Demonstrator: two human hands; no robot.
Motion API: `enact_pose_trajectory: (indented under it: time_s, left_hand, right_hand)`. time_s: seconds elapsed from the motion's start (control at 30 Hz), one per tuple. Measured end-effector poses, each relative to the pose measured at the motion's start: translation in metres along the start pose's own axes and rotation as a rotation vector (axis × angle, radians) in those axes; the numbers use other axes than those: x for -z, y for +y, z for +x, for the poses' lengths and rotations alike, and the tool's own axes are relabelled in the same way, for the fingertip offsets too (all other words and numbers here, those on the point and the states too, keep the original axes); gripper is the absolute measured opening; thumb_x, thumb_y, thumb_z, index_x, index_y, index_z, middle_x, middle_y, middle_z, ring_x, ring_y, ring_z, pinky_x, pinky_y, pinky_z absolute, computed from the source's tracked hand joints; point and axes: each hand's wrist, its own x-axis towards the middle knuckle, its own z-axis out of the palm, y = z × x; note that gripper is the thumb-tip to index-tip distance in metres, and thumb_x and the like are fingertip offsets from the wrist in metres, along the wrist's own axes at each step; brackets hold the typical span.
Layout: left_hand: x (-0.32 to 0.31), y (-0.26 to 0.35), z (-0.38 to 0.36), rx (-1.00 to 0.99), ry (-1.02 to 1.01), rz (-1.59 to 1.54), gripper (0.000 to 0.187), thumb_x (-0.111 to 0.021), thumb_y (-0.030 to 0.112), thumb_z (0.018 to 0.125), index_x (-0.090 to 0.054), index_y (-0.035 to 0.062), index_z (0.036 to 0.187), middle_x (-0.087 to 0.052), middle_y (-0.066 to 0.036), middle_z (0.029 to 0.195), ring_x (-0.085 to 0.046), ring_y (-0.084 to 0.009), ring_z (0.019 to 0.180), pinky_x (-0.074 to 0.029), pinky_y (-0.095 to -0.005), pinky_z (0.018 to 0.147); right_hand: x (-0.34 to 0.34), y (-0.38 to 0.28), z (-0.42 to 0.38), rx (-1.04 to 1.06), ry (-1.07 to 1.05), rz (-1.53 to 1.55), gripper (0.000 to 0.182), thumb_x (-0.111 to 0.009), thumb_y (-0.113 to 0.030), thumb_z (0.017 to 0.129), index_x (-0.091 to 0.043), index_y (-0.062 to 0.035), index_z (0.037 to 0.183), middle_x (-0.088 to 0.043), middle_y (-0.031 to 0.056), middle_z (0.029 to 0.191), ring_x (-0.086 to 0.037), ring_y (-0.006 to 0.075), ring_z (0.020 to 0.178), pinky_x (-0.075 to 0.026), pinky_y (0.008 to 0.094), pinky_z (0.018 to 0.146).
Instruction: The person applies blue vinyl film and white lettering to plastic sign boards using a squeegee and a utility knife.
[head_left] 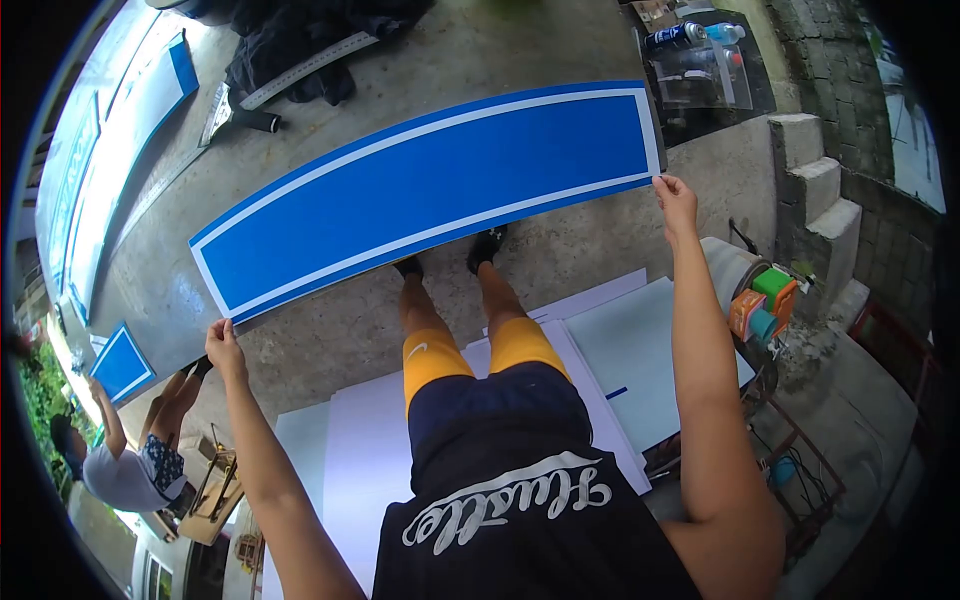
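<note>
A long blue panel with a white border lies on the grey table, its near edge along the table's front edge. My left hand pinches the panel's near left corner between thumb and fingers. At the near right corner, my right hand has its fingers closed on the panel's edge. Both arms are stretched far apart.
A dark cloth, a metal ruler and a black-handled tool lie beyond the panel. Spray cans stand at the back right. A co-worker at the left touches a smaller blue panel. Pale sheets lie behind me.
</note>
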Motion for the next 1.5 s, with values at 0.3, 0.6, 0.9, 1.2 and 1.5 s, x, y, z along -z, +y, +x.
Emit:
enact_pose_trajectory:
  time_s: [0.3, 0.6, 0.9, 1.2, 1.5]
  left_hand:
    - [0.002, 0.003, 0.0, -0.035, 0.094, -0.085, 0.01, -0.067, 0.012, 0.106, -0.071, 0.0031, 0.104, -0.067, 0.0, 0.088, -0.058, -0.0088, 0.08, -0.048, -0.0257, 0.071]
    - [-0.011, -0.011, 0.012, -0.072, 0.114, 0.003, 0.01, -0.069, 0.014, 0.106, -0.071, 0.0045, 0.107, -0.066, 0.003, 0.088, -0.055, -0.0061, 0.076, -0.044, -0.0228, 0.067]
    - [-0.014, 0.015, 0.006, -0.065, 0.101, 0.048, 0.013, -0.072, 0.014, 0.102, -0.072, 0.002, 0.106, -0.071, -0.004, 0.09, -0.064, -0.0138, 0.082, -0.053, -0.0306, 0.076]
    - [-0.007, 0.013, 0.003, -0.057, 0.061, 0.007, 0.014, -0.074, 0.013, 0.101, -0.073, 0.0003, 0.107, -0.072, -0.004, 0.091, -0.064, -0.0126, 0.083, -0.053, -0.0295, 0.077]
    - [-0.008, 0.046, -0.004, 0.017, 0.086, 0.037, 0.013, -0.077, 0.012, 0.097, -0.076, 0.0008, 0.103, -0.076, -0.008, 0.091, -0.069, -0.0157, 0.084, -0.055, -0.0319, 0.079]
  right_hand:
    - [0.009, -0.033, -0.011, 0.031, 0.07, 0.02, 0.022, -0.082, -0.019, 0.097, -0.074, -0.003, 0.11, -0.066, -0.004, 0.089, -0.056, 0.0038, 0.078, -0.042, 0.0203, 0.068]
    - [-0.009, -0.008, 0.004, 0.016, 0.081, 0.051, 0.021, -0.082, -0.016, 0.096, -0.074, -0.0012, 0.11, -0.07, -0.0001, 0.095, -0.061, 0.0083, 0.085, -0.048, 0.0224, 0.078]
    - [-0.018, -0.011, 0.002, 0.125, 0.131, -0.1, 0.02, -0.081, -0.014, 0.096, -0.075, 0.0003, 0.108, -0.071, 0.0013, 0.097, -0.063, 0.0107, 0.088, -0.05, 0.0248, 0.081]
    - [0.036, -0.065, -0.039, 0.166, 0.064, -0.021, 0.022, -0.079, -0.016, 0.099, -0.071, -0.0022, 0.115, -0.069, -0.0002, 0.098, -0.061, 0.0073, 0.089, -0.046, 0.0224, 0.078]
    - [0.117, -0.18, -0.138, 0.43, -0.053, 0.112, 0.022, -0.062, -0.011, 0.109, -0.064, 0.0027, 0.126, -0.066, 0.0105, 0.123, -0.061, 0.0149, 0.118, -0.046, 0.0327, 0.107]
